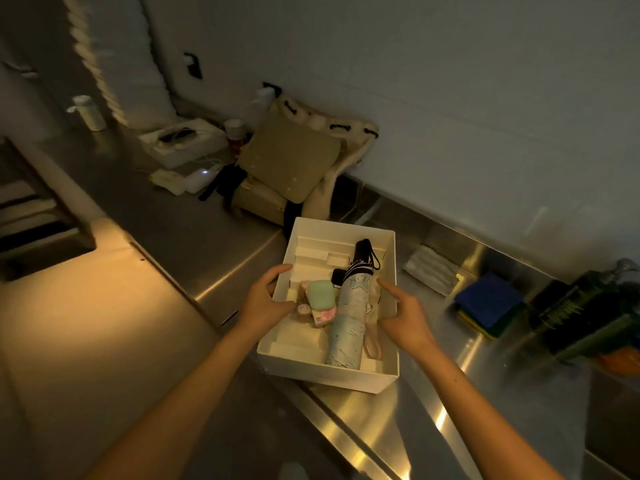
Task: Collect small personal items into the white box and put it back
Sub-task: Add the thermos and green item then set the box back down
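Note:
A white box [349, 375] sits at the edge of a steel counter, open at the top. Inside lie a folded pale blue umbrella [348, 327] with a black handle, a green case [321, 294], a small pink packet [323, 317] and a small dark item [337, 277]. My left hand [265, 299] grips the box's left wall, thumb inside and fingers along the outside. My right hand [403, 311] holds the right wall, with a finger stretched along the inside beside the umbrella.
A beige bag [287, 168] leans against the wall behind the box. A white case with cables [187, 140] and a bottle [90, 112] stand at the back left. Folded cloths [431, 268], sponges [486, 303] and dark bottles [585, 313] lie to the right.

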Demonstrator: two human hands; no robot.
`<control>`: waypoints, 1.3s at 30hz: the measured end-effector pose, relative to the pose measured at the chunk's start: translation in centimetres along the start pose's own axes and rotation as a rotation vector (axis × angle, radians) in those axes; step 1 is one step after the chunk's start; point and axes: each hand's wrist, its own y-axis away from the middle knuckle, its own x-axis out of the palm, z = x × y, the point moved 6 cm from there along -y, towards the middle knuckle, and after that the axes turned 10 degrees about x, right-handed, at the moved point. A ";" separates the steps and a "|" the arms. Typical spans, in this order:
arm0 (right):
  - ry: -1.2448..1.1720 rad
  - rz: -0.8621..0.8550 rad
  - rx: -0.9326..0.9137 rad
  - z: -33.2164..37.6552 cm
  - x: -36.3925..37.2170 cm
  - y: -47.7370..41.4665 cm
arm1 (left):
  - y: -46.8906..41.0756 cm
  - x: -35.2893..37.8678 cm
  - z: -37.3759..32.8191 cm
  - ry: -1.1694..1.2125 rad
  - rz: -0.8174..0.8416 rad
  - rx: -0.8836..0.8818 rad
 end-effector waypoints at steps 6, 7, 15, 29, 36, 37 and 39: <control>0.031 0.128 -0.155 5.4 4.9 -0.8 | 3.8 -6.8 0.3 -0.111 -0.216 -0.027; 0.029 0.155 -0.178 6.4 6.0 -0.8 | 4.5 -8.1 0.7 -0.130 -0.256 -0.045; 0.050 0.340 -0.327 14.0 15.9 -0.4 | 10.7 -18.2 2.9 -0.185 -0.514 -0.160; -0.044 0.456 -0.407 30.0 34.5 -0.5 | 10.8 -40.3 7.5 -0.157 -0.682 -0.180; -0.086 0.536 -0.411 37.1 42.2 -2.7 | 8.1 -49.3 10.2 -0.146 -0.716 -0.182; -0.077 0.541 -0.405 37.6 43.2 -3.3 | 7.6 -50.3 10.8 -0.156 -0.718 -0.186; -0.067 0.552 -0.400 38.9 45.5 -4.8 | 6.1 -52.5 12.0 -0.172 -0.725 -0.197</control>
